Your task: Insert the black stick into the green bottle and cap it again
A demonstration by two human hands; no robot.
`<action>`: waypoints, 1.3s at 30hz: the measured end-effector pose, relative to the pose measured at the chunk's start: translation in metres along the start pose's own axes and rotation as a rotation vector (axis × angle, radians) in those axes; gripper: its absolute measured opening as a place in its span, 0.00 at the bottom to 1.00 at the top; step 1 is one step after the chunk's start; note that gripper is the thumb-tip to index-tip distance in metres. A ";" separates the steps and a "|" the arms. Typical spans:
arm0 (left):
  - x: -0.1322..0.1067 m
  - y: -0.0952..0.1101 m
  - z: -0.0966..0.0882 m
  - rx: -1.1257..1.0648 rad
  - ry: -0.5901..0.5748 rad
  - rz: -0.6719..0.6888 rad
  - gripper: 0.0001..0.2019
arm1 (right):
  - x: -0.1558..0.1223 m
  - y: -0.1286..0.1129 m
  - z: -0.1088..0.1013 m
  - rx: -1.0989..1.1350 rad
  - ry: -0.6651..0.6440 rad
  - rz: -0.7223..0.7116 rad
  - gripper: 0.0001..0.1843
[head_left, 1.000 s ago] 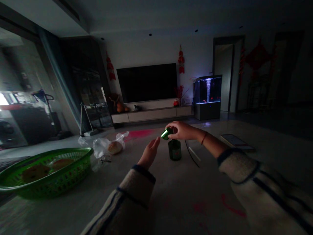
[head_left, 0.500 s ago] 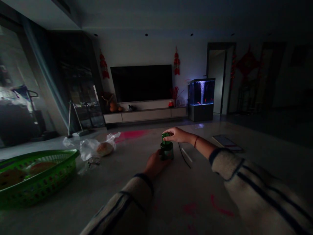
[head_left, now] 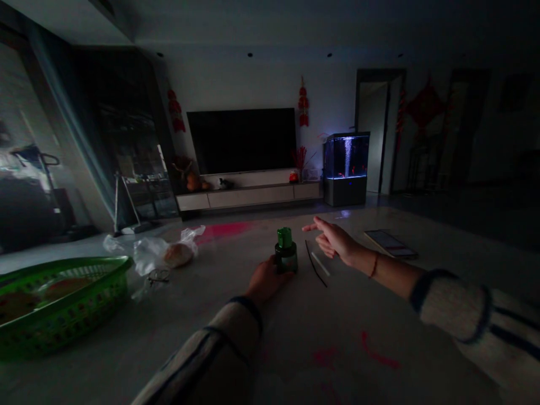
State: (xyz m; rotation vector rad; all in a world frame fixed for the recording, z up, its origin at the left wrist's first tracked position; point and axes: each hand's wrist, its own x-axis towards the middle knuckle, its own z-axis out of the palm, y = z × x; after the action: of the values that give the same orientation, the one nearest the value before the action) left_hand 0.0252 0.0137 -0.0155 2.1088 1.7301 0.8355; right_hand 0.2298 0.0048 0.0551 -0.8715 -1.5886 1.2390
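Note:
A small dark green bottle (head_left: 288, 260) stands upright on the table with a bright green cap (head_left: 284, 237) on top. Around its lower left side my left hand (head_left: 266, 278) is closed, thumb in front near the base. My right hand (head_left: 335, 241) is in the air to the right of the bottle, apart from it, with a finger stretched out and the others loosely bent; nothing shows in it. Below this hand, a thin dark stick (head_left: 315, 264) and a short white stick (head_left: 321, 263) lie on the tabletop.
A green plastic basket (head_left: 97, 301) holding round items stands at the left. Beside it are a clear plastic bag (head_left: 147, 253), a bread roll (head_left: 178, 255) and glasses (head_left: 157, 277). A phone (head_left: 390, 244) lies at the right. Pink marks (head_left: 379, 354) stain the tabletop.
My right hand has let go of the green cap and moved right, away from the bottle. My left hand still holds the bottle in place.

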 end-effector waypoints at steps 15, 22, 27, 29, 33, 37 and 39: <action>-0.002 0.003 -0.002 -0.008 -0.021 0.043 0.30 | 0.028 0.034 0.024 -0.037 -0.017 -0.071 0.21; -0.003 0.003 0.001 0.015 -0.016 0.024 0.29 | 0.025 0.033 0.017 0.029 0.329 -0.007 0.15; -0.004 0.003 0.001 0.031 -0.011 0.036 0.29 | 0.025 0.035 0.018 -0.019 0.324 0.003 0.11; -0.005 0.004 0.001 0.028 -0.012 0.042 0.29 | 0.027 0.039 0.019 -0.039 0.326 0.016 0.08; -0.005 0.004 0.000 -0.014 -0.040 0.064 0.29 | 0.030 0.055 0.021 -0.113 0.262 0.038 0.11; -0.006 0.002 -0.005 -0.032 -0.069 0.088 0.28 | 0.029 0.067 0.021 -0.367 0.146 -0.124 0.15; -0.008 0.001 -0.007 0.024 -0.045 0.047 0.27 | 0.027 0.067 0.017 -0.560 0.107 -0.173 0.14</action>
State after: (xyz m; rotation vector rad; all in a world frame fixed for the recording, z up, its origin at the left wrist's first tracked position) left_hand 0.0214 0.0048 -0.0112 2.1746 1.6819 0.7778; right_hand 0.2046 0.0398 -0.0046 -1.0932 -1.9107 0.6152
